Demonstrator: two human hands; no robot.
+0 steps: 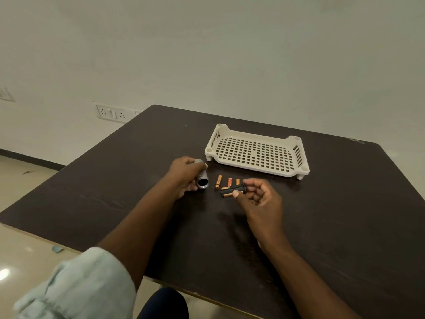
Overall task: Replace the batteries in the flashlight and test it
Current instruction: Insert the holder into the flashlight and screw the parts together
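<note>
Right hand [257, 196] pinches battery holder [231, 190] beside flashlight [202, 178].

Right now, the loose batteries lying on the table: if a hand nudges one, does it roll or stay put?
Likely rolls: each loose battery is a smooth cylinder lying on its side on the flat dark table. Probably light, so a slight brush moves it. A push along its length would more likely slide it than roll it.

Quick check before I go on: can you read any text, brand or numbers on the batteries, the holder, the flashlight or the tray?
None legible.
Loose batteries: dark print on the orange wraps, too small and blurred to read.
Battery holder in the right hand: no marking visible.
Flashlight in the left hand: none visible.
Tray: plain.
</note>
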